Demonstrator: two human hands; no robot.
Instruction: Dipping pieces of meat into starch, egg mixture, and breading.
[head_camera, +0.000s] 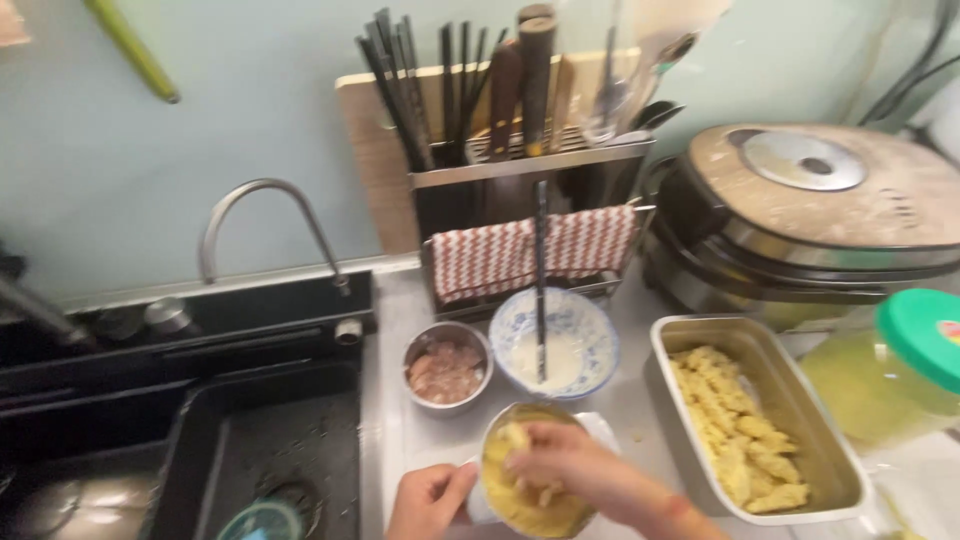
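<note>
L hand (428, 500) is gripping the bowl (525, 478) rim w/ fingers clamped, steadying it; R hand (580, 468) fingers are pinching a crumbed piece inside. Tray (835, 480) is sitting just right, taking coated pieces.

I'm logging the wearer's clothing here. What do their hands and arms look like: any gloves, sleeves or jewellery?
Both the left hand and the right hand are bare, without gloves. No sleeves show on the visible wrists and forearm. The picture is too blurred to tell about rings.
</note>
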